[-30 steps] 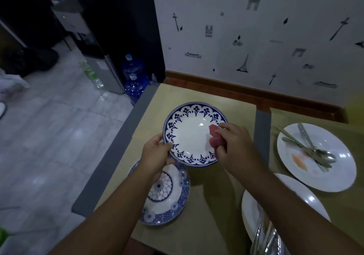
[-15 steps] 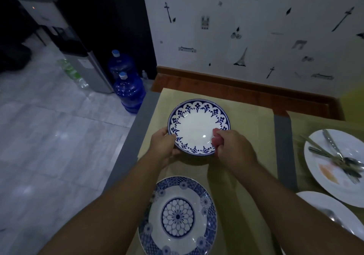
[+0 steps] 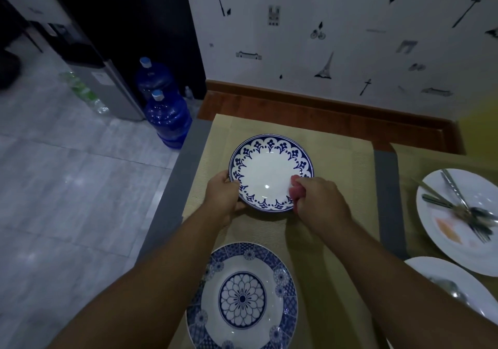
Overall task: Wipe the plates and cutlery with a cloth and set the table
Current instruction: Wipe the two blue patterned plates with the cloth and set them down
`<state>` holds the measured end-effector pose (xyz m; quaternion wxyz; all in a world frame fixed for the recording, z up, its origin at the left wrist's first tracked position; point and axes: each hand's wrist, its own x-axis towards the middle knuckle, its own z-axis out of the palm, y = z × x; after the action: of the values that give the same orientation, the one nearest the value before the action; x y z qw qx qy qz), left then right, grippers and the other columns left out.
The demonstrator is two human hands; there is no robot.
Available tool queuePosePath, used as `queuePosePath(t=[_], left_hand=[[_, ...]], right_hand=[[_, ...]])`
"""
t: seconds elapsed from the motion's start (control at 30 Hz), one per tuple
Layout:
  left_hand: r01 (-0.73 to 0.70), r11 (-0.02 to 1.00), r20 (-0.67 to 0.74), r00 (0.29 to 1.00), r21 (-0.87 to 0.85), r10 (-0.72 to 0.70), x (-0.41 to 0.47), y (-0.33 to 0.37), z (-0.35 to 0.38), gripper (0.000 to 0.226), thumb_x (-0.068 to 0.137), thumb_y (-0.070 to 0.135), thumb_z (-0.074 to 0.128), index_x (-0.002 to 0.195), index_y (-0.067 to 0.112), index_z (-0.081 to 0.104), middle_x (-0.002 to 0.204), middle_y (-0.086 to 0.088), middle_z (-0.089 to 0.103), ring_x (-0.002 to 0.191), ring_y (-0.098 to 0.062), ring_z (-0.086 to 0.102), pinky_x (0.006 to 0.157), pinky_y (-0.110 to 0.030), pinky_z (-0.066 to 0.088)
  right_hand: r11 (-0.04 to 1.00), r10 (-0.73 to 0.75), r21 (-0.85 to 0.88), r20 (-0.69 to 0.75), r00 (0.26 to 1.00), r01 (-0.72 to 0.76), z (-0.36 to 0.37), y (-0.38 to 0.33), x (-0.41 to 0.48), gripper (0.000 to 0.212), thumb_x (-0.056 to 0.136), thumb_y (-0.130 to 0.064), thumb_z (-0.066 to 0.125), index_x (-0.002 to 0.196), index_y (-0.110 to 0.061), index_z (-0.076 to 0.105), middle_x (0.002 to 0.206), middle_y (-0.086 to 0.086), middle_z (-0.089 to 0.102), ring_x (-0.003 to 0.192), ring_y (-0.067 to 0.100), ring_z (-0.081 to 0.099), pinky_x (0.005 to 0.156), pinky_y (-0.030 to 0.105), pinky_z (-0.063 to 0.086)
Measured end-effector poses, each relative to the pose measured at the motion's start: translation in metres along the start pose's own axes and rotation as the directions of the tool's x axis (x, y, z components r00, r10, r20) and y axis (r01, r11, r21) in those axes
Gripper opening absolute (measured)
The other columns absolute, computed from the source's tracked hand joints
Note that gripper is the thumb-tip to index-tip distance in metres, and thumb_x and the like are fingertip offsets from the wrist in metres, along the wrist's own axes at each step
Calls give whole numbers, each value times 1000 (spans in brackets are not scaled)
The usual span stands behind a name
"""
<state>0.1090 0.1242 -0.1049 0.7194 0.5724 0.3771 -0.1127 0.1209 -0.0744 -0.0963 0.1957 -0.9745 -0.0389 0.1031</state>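
- A white wall [image 3: 336,38] with small black drawings, among them a tower and a bicycle, closes the far side.
- A wooden skirting [image 3: 323,114] runs along its foot.
- Pale marbled floor tiles [image 3: 67,200] fill the left.
- Two blue water jugs [image 3: 168,116] stand on the floor beside a grey dispenser [image 3: 107,84].
- The far left corner lies dark.

Two bare forearms, no sleeves, no jewellery.
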Motion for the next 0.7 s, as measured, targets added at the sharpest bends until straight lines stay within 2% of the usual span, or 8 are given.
queuePosePath(t=[0.13, 0.2, 0.3, 0.33, 0.4, 0.47, 0.57, 0.7], left_hand=[[-36, 998, -34, 999, 50, 37, -1, -2, -2, 29, 98, 0, 50, 118, 15, 63, 97, -4, 73, 86, -23, 73, 58, -32, 61], [-126, 977, -79, 987, 172, 141, 0, -5, -4, 28, 96, 0, 50, 116, 12, 65, 100, -4, 72, 90, -23, 72, 56, -28, 59], [-362, 786, -32, 900, 501, 435, 1, -6, -6, 33, 92, 5, 50, 122, 13, 63, 114, -3, 69, 102, -20, 67, 65, -17, 55], [-403, 703, 15, 873, 587, 488, 1, -6, -5, 37, 94, 9, 51, 129, 17, 59, 123, -2, 67, 109, -20, 65, 74, -19, 57], [-406, 574, 87, 861, 712, 501, -4, -6, -1, 47, 99, 18, 51, 146, 21, 46, 146, 0, 53, 131, -21, 53, 98, -33, 54], [-390, 473, 156, 874, 790, 459, -9, -8, 0, 55, 101, 20, 52, 153, 17, 35, 158, -1, 38, 144, -22, 39, 113, -40, 42], [-392, 398, 216, 882, 829, 419, -17, -9, -2, 57, 102, 19, 51, 154, 13, 31, 162, -3, 30, 149, -22, 28, 117, -36, 31], [-418, 371, 249, 870, 829, 425, -32, -10, 0, 56, 102, 22, 51, 154, 14, 31, 163, -3, 28, 151, -23, 25, 118, -39, 33]], right_hand=[[1000, -12, -7, -31, 999, 12, -2, -5, 5, 31, 93, -22, 64, 123, -26, 68, 109, 1, 70, 101, 21, 60, 78, 39, 58], [1000, -29, -14, -46, 999, 28, -3, -7, 7, 31, 92, -23, 65, 123, -25, 68, 111, 1, 69, 102, 21, 59, 79, 40, 58], [998, -66, -2, -44, 997, 66, -6, -13, 9, 38, 90, -22, 66, 128, -22, 65, 116, 4, 68, 106, 24, 59, 85, 42, 57], [997, -77, 11, -35, 996, 77, -6, -15, 10, 39, 90, -21, 65, 129, -21, 64, 116, 4, 68, 107, 24, 59, 85, 43, 57], [994, -101, 37, -10, 995, 101, -5, -19, 10, 36, 91, -17, 62, 126, -19, 65, 111, 4, 69, 102, 23, 61, 82, 43, 58], [991, -126, 47, 20, 992, 125, -3, -22, 9, 30, 91, -15, 61, 120, -19, 66, 103, 3, 69, 95, 22, 63, 77, 44, 59], [987, -153, 56, 45, 987, 150, -3, -22, 6, 25, 90, -13, 60, 113, -18, 66, 96, 2, 67, 90, 23, 63, 76, 42, 59], [986, -163, 43, 12, 987, 162, -9, -19, -5, 27, 91, -13, 61, 117, -19, 65, 102, 3, 68, 94, 22, 63, 77, 38, 58]])
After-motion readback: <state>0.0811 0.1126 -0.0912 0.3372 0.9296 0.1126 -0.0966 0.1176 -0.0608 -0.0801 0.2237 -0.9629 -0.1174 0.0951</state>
